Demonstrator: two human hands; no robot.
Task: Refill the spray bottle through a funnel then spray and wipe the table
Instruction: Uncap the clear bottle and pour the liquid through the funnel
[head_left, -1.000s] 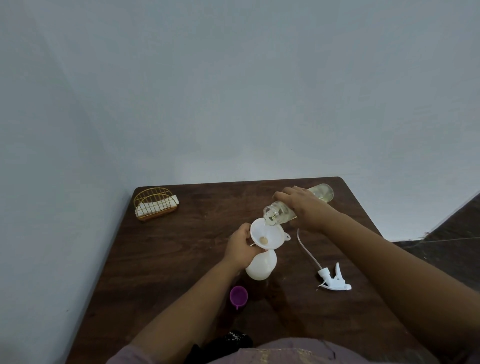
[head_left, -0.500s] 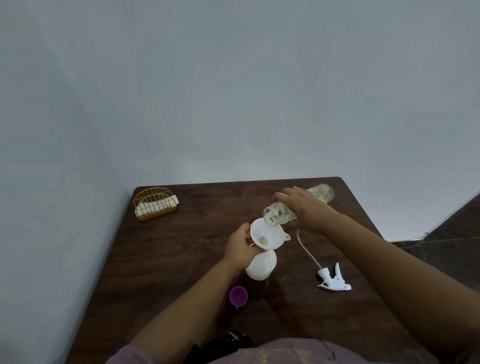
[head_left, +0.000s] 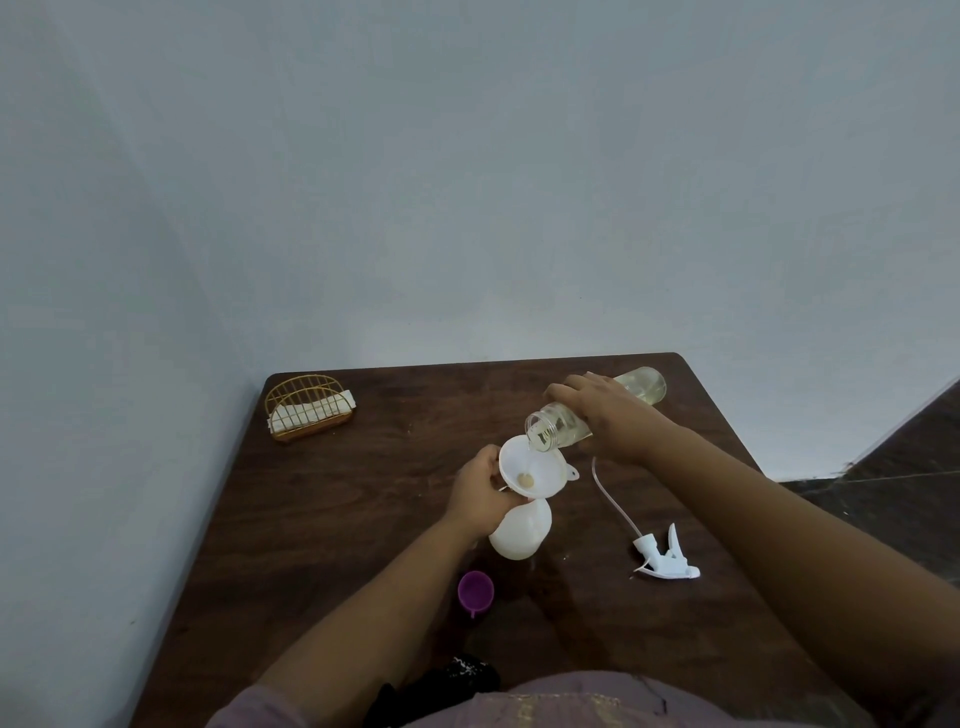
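Note:
A white spray bottle (head_left: 519, 532) stands on the dark wooden table (head_left: 337, 519) with a white funnel (head_left: 532, 467) in its neck. My left hand (head_left: 480, 491) grips the funnel's rim and the bottle's top. My right hand (head_left: 605, 410) holds a clear bottle of pale yellow liquid (head_left: 644, 384), tipped so its open mouth sits over the funnel's far edge. A thin stream runs into the funnel. The white trigger sprayer head (head_left: 665, 558) with its long tube lies on the table to the right.
A purple cap (head_left: 475, 591) lies near the front, below the spray bottle. A gold wire holder with white napkins (head_left: 309, 408) stands at the far left corner. Pale walls border the table at the back and left. A dark object (head_left: 457, 675) sits at the near edge.
Almost nothing has moved; both hands keep their hold and the clear bottle stays tipped over the funnel.

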